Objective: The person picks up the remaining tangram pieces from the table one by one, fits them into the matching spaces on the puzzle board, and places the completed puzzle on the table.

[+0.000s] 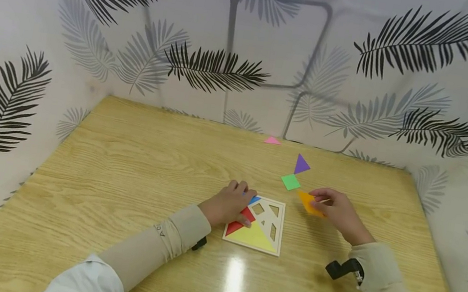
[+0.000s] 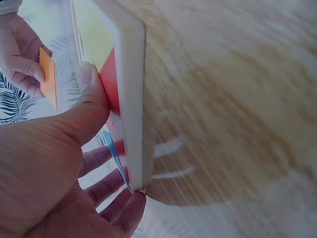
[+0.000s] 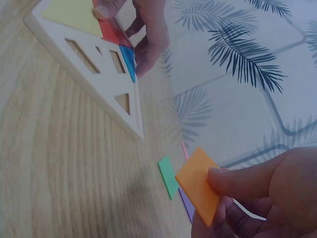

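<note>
My left hand holds the left side of a pale tangram board, its thumb on the red piece and its other fingers around the far left corner. A large yellow triangle and a blue piece also sit in the board, beside several bare cutouts. Right of the board, my right hand pinches an orange parallelogram between thumb and fingers, raised over the table. Beyond it lie a green square and a purple triangle.
A small pink triangle lies near the back edge of the wooden table. Leaf-patterned cloth walls the back and both sides. Black straps with small cameras sit at the wrists.
</note>
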Tool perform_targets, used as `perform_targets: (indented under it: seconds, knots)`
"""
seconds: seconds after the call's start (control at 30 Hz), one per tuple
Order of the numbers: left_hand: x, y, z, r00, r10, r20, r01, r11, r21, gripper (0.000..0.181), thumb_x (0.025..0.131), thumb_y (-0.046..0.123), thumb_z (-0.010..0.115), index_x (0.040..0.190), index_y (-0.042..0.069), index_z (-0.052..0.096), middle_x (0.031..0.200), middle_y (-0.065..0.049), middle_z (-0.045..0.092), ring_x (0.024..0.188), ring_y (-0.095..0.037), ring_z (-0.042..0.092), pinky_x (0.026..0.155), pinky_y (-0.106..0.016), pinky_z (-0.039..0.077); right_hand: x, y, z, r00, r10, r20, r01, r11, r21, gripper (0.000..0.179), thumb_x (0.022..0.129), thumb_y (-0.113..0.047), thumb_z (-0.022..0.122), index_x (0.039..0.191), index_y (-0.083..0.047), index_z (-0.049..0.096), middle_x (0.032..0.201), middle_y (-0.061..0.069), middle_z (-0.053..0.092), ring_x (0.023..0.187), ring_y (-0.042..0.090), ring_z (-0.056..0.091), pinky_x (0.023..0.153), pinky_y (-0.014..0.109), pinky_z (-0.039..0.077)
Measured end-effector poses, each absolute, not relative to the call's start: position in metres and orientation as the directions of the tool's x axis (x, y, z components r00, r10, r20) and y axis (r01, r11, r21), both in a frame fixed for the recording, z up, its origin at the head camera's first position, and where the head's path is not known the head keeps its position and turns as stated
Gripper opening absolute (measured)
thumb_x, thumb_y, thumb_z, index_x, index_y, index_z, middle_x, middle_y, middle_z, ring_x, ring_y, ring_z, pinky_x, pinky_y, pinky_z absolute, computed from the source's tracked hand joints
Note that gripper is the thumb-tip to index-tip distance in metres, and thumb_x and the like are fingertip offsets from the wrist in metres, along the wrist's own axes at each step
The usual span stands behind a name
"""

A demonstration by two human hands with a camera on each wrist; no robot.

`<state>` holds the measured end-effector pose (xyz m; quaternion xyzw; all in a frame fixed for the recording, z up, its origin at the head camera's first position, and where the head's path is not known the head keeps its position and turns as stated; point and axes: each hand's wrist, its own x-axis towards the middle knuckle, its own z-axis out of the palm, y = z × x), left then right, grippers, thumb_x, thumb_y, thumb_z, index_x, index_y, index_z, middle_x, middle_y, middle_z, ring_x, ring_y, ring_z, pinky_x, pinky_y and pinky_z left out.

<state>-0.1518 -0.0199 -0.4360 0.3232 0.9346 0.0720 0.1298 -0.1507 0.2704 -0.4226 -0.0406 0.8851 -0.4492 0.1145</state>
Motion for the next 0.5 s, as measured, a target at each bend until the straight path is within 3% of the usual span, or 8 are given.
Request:
perform_targets:
  seconds: [0.5]
  knots:
    - [-0.152,-0.02,-0.437,-0.758,0.62,-0.204,0.58,0.783,0.225,0.076,0.082,0.051,0.06,0.141,0.011,0.035,0.128,-0.01,0.036,0.113,-0.025,0.033,0.093,-0.034,0.035,-0.14,0.242,-0.439,-0.948,-0.263,-0.181,0.022,0.51,-0.86,0.036,0.09,-0.009,0.062,0.122,0.003,0.054,0.098,0.017,0.054,0.075,0.023,0.057,0.064,0.033,0.051]
